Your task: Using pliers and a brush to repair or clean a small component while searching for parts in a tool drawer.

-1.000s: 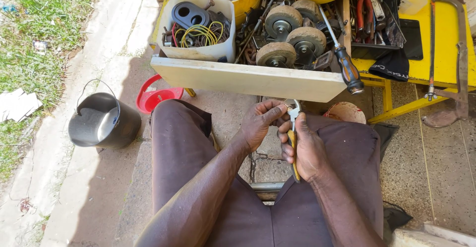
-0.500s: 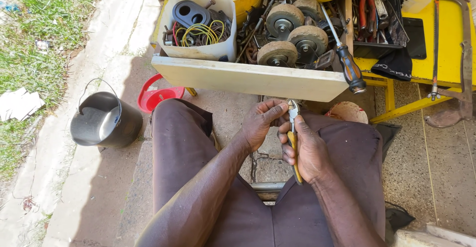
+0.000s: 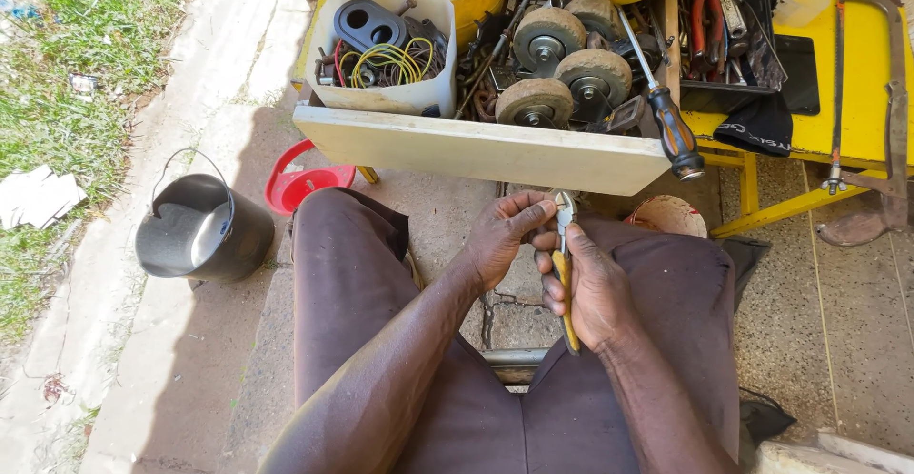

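My right hand [image 3: 592, 288] grips a pair of pliers with yellow handles [image 3: 564, 284], jaws pointing up and away from me. My left hand [image 3: 505, 236] pinches with its fingertips right at the metal jaws; whatever small piece sits between them is too small to make out. Both hands hover between my knees, just below the front of an open pale wooden drawer [image 3: 481, 150].
The drawer holds several worn wheels [image 3: 550, 36], a white tub of wires [image 3: 381, 50] and a screwdriver [image 3: 666, 117]. A yellow table [image 3: 862, 74] with a hacksaw stands right. A dark metal bucket [image 3: 202, 228] and a red bowl [image 3: 303, 184] sit left on the pavement.
The hands stay together at the pliers' jaws; only slight shifts of the fingers and of the view.
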